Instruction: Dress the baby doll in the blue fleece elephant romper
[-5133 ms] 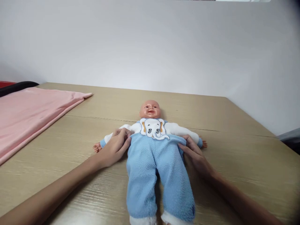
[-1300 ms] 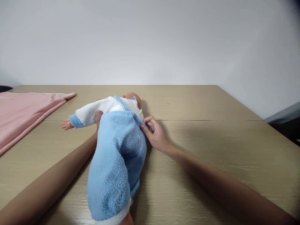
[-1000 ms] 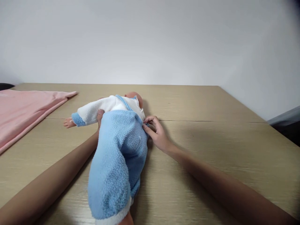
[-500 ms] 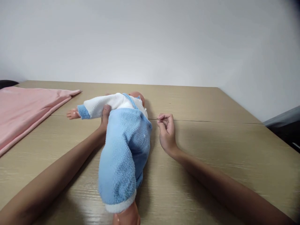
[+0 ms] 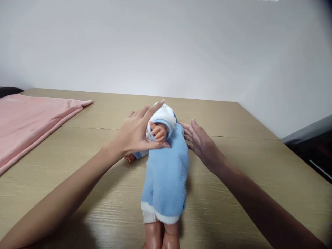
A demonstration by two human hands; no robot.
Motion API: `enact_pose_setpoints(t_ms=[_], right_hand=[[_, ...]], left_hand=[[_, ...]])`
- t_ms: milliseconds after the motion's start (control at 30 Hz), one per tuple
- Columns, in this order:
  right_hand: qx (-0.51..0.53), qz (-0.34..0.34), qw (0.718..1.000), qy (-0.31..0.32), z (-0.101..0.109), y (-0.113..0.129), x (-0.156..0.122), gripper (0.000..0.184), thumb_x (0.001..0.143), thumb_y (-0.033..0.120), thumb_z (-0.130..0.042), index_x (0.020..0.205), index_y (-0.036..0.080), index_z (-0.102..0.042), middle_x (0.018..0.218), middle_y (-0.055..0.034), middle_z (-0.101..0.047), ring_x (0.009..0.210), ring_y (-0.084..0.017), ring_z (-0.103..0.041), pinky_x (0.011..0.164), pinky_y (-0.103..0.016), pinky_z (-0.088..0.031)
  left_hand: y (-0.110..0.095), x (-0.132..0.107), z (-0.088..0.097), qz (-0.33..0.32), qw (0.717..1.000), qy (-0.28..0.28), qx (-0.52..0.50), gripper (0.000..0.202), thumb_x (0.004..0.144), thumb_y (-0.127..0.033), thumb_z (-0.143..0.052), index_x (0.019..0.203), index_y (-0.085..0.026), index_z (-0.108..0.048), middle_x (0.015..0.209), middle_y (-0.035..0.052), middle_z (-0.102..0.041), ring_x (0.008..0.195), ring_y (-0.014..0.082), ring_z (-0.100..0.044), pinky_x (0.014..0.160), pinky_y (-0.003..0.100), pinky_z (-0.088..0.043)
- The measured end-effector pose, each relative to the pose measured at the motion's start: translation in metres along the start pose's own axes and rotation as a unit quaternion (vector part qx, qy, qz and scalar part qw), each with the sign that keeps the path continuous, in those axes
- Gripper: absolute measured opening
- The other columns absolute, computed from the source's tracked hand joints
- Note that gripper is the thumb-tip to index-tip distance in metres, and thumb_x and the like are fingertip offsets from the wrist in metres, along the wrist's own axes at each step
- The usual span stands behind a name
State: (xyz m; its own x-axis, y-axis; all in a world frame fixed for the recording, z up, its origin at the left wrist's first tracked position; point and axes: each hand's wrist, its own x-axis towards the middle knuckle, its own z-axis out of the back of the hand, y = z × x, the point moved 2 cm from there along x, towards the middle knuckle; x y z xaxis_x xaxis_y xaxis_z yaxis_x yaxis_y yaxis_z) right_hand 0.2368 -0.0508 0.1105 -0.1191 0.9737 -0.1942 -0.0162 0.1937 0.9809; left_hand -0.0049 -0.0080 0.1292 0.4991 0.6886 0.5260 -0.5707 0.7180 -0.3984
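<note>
A baby doll [image 5: 166, 173] in a blue fleece romper with white sleeves lies on its side on the wooden table [image 5: 246, 166], bare feet toward me. One small doll arm sticks up near the shoulder. My left hand [image 5: 136, 133] rests against the doll's upper body on the left, fingers stretched out, thumb under the raised doll arm. My right hand [image 5: 201, 143] is flat and open against the doll's right side, fingers extended. The doll's head is hidden behind the sleeve and my left hand.
A pink cloth [image 5: 31, 121] lies spread on the table's left part. A dark object [image 5: 9, 91] shows at the far left edge behind it. A white wall stands beyond the table, and a dark shape [image 5: 315, 145] sits past the right edge.
The doll has rolled to the right onto its other side. My right hand let go of its pinch at the romper and opened flat. My left hand shifted onto the doll's shoulder.
</note>
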Motion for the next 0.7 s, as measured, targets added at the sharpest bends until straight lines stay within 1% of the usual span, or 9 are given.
enact_pose_setpoints(t_ms=[100,167,267,367,433,500,567,633,700], right_hand=[[0.02,-0.039,0.999,0.007,0.008,0.009,-0.002,0.085,0.103,0.087,-0.033,0.153,0.024,-0.062,0.157,-0.0124,-0.068,0.148,-0.034,-0.06,0.131,-0.052,-0.041],[0.031,-0.057,0.998,0.002,0.015,0.011,-0.002,0.086,0.101,0.088,-0.035,0.148,0.023,-0.066,0.147,-0.0141,-0.074,0.14,-0.035,-0.066,0.121,-0.05,-0.052],[0.033,-0.057,0.998,0.008,0.027,0.004,-0.001,0.084,0.099,0.09,-0.038,0.138,0.024,-0.071,0.131,-0.0152,-0.08,0.122,-0.036,-0.075,0.098,-0.047,-0.064],[0.027,-0.036,0.999,0.015,0.038,-0.005,0.0,0.081,0.098,0.091,-0.037,0.128,0.024,-0.073,0.115,-0.0146,-0.081,0.101,-0.035,-0.078,0.079,-0.043,-0.064],[0.032,-0.034,0.999,0.013,0.045,-0.01,0.0,0.08,0.098,0.09,-0.036,0.122,0.025,-0.074,0.106,-0.0136,-0.08,0.09,-0.032,-0.076,0.071,-0.041,-0.062],[0.044,-0.042,0.998,0.01,0.053,-0.015,0.0,0.079,0.098,0.091,-0.036,0.115,0.025,-0.074,0.098,-0.0122,-0.078,0.082,-0.03,-0.073,0.067,-0.039,-0.06],[0.061,-0.06,0.996,0.017,0.063,-0.02,0.002,0.077,0.096,0.093,-0.037,0.107,0.025,-0.073,0.09,-0.0102,-0.075,0.077,-0.029,-0.07,0.064,-0.037,-0.058],[0.075,-0.077,0.994,0.027,0.075,-0.026,0.004,0.076,0.095,0.095,-0.038,0.1,0.027,-0.071,0.084,-0.0085,-0.072,0.074,-0.029,-0.069,0.063,-0.038,-0.058],[0.048,-0.057,0.997,0.016,0.091,-0.031,0.007,0.075,0.095,0.095,-0.038,0.094,0.028,-0.069,0.079,-0.0081,-0.071,0.073,-0.03,-0.069,0.065,-0.041,-0.059]], left_hand=[[-0.003,0.0,0.003,-0.046,0.998,0.042,0.007,0.135,0.076,-0.105,-0.059,0.18,-0.027,-0.025,0.163,0.0181,-0.059,0.139,0.0446,-0.059,0.122,0.058,-0.04],[0.003,-0.002,0.002,-0.059,0.996,0.049,-0.041,0.119,0.09,-0.103,-0.034,0.181,-0.027,-0.021,0.168,0.0168,-0.055,0.142,0.041,-0.058,0.124,0.054,-0.039],[0.02,-0.006,-0.005,0.0,0.994,0.014,-0.109,0.094,0.106,-0.085,-0.011,0.179,-0.028,-0.028,0.162,0.0136,-0.061,0.137,0.033,-0.062,0.121,0.048,-0.043],[0.043,-0.012,-0.02,0.141,0.984,-0.04,-0.099,0.082,0.112,-0.075,-0.017,0.168,-0.022,-0.046,0.153,0.0154,-0.066,0.135,0.0321,-0.063,0.121,0.049,-0.044],[0.055,-0.018,-0.033,0.213,0.975,-0.018,-0.065,0.079,0.114,-0.071,-0.018,0.149,-0.016,-0.061,0.146,0.019,-0.069,0.137,0.0349,-0.061,0.122,0.052,-0.042],[0.062,-0.023,-0.044,0.242,0.969,0.036,-0.04,0.076,0.114,-0.068,-0.017,0.129,-0.015,-0.069,0.133,0.0204,-0.073,0.134,0.0371,-0.062,0.12,0.054,-0.043],[0.063,-0.028,-0.052,0.249,0.965,0.076,-0.038,0.074,0.113,-0.067,-0.018,0.118,-0.016,-0.071,0.123,0.0202,-0.075,0.128,0.0381,-0.064,0.116,0.054,-0.046],[0.061,-0.03,-0.056,0.25,0.963,0.09,-0.051,0.073,0.113,-0.067,-0.019,0.117,-0.016,-0.072,0.124,0.0205,-0.076,0.127,0.0379,-0.065,0.116,0.054,-0.046],[0.057,-0.031,-0.058,0.253,0.959,0.105,-0.069,0.073,0.112,-0.068,-0.021,0.119,-0.017,-0.071,0.13,0.0207,-0.075,0.129,0.0374,-0.066,0.117,0.052,-0.046]])
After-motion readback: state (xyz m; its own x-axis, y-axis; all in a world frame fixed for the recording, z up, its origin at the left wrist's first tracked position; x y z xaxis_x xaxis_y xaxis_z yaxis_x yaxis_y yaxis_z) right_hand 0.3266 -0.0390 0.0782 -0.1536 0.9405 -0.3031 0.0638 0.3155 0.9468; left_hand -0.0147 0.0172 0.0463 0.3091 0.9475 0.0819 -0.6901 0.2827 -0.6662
